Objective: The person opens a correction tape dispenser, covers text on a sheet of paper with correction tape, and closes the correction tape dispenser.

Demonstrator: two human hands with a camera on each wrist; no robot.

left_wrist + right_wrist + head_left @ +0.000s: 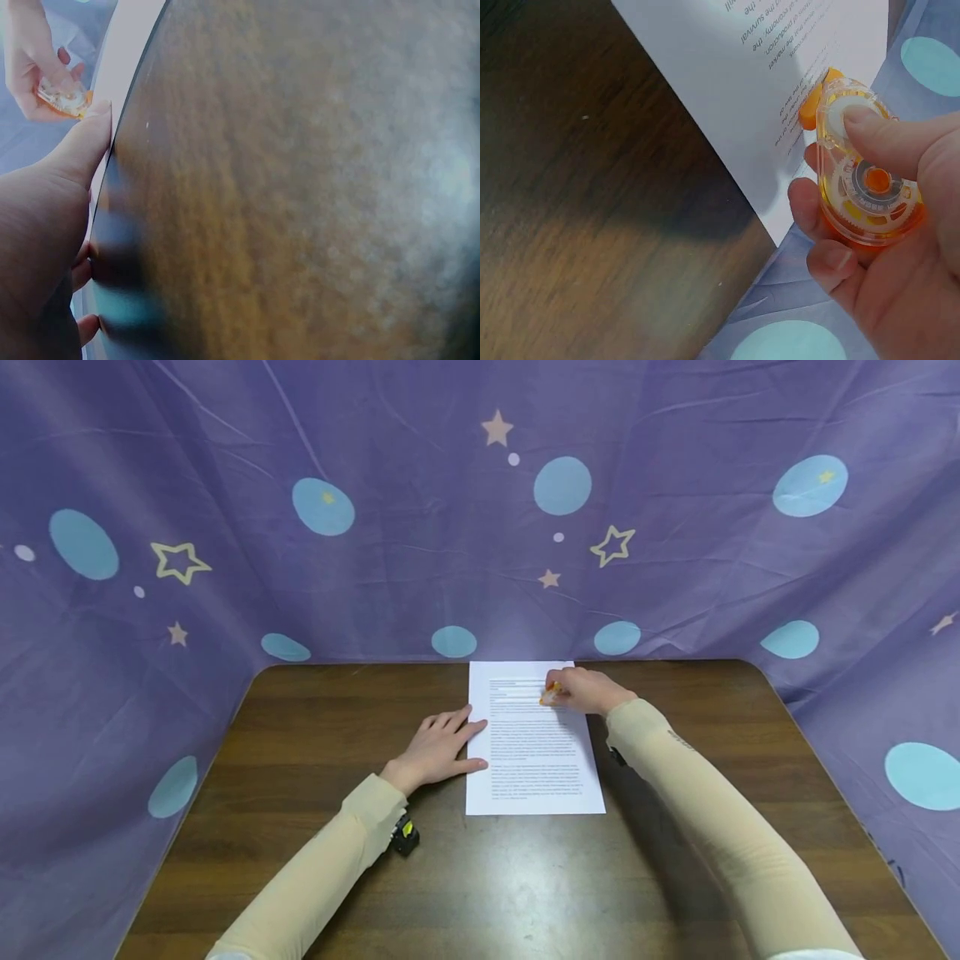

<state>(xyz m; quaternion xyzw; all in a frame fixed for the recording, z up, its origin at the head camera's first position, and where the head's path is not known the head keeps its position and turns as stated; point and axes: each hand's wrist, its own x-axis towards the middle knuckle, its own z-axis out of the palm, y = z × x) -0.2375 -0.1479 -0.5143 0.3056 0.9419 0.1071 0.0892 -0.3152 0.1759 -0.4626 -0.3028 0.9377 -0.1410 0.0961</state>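
A printed white sheet (pixel 536 760) lies on the brown table, its top near the table's far edge. My left hand (pixel 435 750) rests at the sheet's left edge with fingers spread, fingertips touching the paper. Over the upper right of the text, my right hand (pixel 591 690) grips a clear and orange correction tape dispenser (pixel 870 180). In the right wrist view the thumb lies on its flat side and the fingers curl behind it. The dispenser's orange tip (pixel 810 111) points toward the printed lines; whether it touches the paper I cannot tell.
The wooden table (pixel 330 718) extends around the sheet. Behind it and at both sides hangs a purple curtain (pixel 420 485) with stars and blue ovals. A small black device (pixel 405 835) sits at my left wrist.
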